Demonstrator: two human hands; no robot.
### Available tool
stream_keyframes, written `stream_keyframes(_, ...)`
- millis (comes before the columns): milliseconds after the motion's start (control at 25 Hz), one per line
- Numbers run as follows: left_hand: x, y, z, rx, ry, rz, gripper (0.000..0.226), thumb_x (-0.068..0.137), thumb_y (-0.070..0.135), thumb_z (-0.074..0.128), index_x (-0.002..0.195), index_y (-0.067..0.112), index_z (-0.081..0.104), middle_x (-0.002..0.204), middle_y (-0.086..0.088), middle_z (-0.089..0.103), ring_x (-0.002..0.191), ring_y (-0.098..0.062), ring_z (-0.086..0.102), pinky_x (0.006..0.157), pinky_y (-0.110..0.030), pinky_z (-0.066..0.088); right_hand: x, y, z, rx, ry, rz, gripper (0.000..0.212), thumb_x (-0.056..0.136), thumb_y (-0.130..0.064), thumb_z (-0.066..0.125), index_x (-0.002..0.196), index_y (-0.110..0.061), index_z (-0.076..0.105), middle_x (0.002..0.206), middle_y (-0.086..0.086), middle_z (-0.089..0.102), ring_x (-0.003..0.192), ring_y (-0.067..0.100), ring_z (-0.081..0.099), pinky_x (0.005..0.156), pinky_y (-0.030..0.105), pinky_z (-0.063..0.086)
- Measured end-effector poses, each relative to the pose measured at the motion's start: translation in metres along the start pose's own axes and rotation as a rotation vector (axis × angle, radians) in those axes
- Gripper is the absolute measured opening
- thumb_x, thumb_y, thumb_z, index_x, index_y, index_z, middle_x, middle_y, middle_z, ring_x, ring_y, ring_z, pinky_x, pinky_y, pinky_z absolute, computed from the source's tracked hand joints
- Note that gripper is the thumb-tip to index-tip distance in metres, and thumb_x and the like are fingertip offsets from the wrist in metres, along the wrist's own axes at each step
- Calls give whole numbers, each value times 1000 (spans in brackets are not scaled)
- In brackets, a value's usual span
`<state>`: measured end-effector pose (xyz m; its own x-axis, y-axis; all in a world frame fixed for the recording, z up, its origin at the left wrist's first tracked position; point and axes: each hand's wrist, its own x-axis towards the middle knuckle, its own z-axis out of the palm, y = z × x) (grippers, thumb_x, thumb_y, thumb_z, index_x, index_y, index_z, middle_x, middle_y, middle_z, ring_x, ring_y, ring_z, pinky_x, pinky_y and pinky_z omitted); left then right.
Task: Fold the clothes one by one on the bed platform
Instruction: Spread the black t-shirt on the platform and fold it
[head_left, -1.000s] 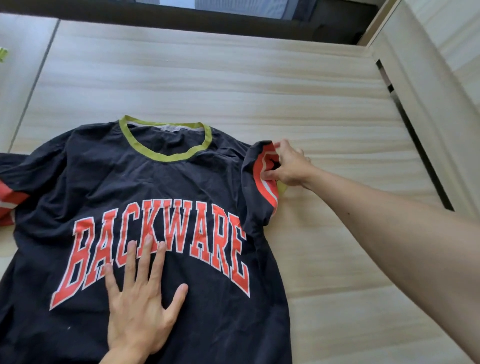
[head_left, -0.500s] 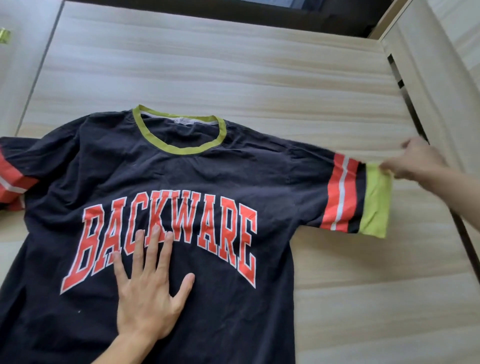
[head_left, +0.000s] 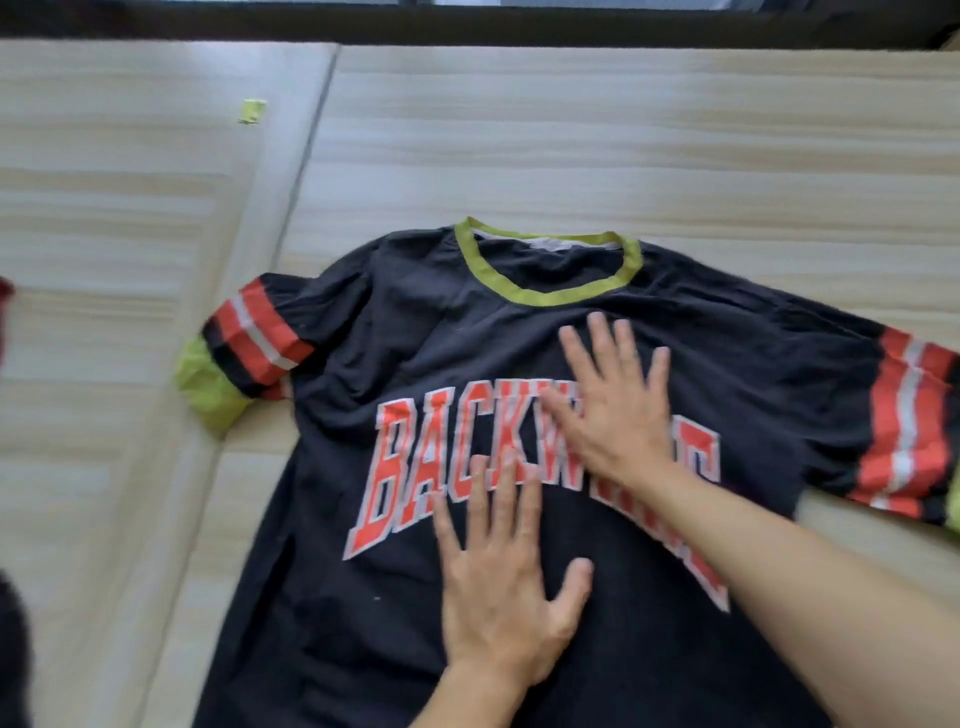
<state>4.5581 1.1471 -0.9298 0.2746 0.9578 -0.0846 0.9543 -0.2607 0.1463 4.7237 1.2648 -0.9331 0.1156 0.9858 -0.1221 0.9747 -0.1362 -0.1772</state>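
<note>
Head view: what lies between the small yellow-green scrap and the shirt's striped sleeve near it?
Nothing: between the scrap and the sleeve is only bare pale wood of the bed platform, seen in the head view.

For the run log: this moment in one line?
black fabric T-shirt: unfolded, face-up on pale wooden bed platform | left hand: flat on chest | right hand: flat on red lettering

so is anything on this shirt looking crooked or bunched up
Yes: the sleeve on the person's left is crumpled, its lime cuff bunched beneath the striped band, while the other sleeve lies spread flat.
</note>
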Motion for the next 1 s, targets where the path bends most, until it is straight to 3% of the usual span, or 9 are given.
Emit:
stream_keyframes(240, 57, -63, -31, -374, 296, -27, 59, 90, 46, 57, 140, 14, 52, 145, -6, 52, 130, -31, 50, 108, -48, 34, 2, 7, 12, -19, 78, 6, 84, 89, -77, 20, 161, -33, 16, 171, -3, 5, 157, 19, -1, 123, 60, 0)
stream_keyframes(320, 107, -129, -59, -199, 406, -174, 65, 89, 45, 57, 144, 11, 47, 149, -12, 46, 137, -34, 43, 110, -49, 32, 5, 7, 9, 1, 57, 16, 85, 89, -79, 18, 160, -34, 15, 171, -4, 4, 157, 17, -4, 123, 59, -2)
stream_keyframes(400, 152, -193, -85, 5, 268, -359, 82, 90, 54, 56, 154, 11, 30, 160, -16, 31, 149, -35, 26, 120, -49, 20, 4, 6, 9, 6, 60, 27, 85, 89, -80, 17, 160, -34, 15, 171, -5, 4, 157, 17, -4, 124, 58, -3)
stream_keyframes(480, 175, -242, -103, 81, 62, -455, 74, 91, 58, 57, 148, 13, 42, 154, -18, 41, 146, -35, 33, 120, -47, 23, 3, 7, 7, 10, 70, 25, 85, 89, -80, 16, 160, -34, 16, 171, -5, 4, 157, 16, -4, 124, 58, -2)
stream_keyframes(560, 187, -277, -125, -37, 18, -417, 40, 95, 48, 60, 116, 15, 67, 122, -17, 67, 119, -36, 60, 97, -40, 45, 3, 6, 6, 14, 63, 30, 85, 89, -79, 16, 160, -34, 15, 171, -5, 4, 157, 16, -4, 124, 57, -3)
stream_keyframes(640, 202, -303, -152, -216, 63, -454, 29, 93, 42, 66, 98, 14, 71, 101, -14, 72, 99, -34, 67, 81, -36, 49, 3, 5, 6, 10, 62, 37, 84, 89, -79, 16, 160, -35, 15, 171, -5, 4, 157, 15, -5, 124, 57, -3)
stream_keyframes(800, 217, -335, -191, -280, 103, -637, 53, 83, 62, 71, 107, 15, 70, 114, -11, 70, 107, -34, 66, 90, -39, 51, 4, 6, 5, 3, 66, 29, 83, 90, -78, 16, 160, -34, 15, 171, -5, 3, 157, 15, -5, 124, 56, -3)
stream_keyframes(880, 209, -344, -185, -406, -132, -693, 73, 76, 73, 70, 112, 10, 66, 112, -12, 67, 105, -34, 64, 87, -40, 50, 4, 7, 6, 1, 69, 36, 83, 90, -78, 16, 161, -33, 16, 170, -5, 3, 157, 14, -5, 125, 56, -4)
stream_keyframes(1000, 191, -349, -167, -467, -345, -673, 48, 78, 42, 85, 102, 4, 70, 106, -12, 71, 91, -24, 64, 81, -35, 47, 3, 6, 7, 3, 75, 36, 82, 91, -76, 19, 160, -33, 17, 171, -5, 5, 157, 14, -5, 125, 56, -3)
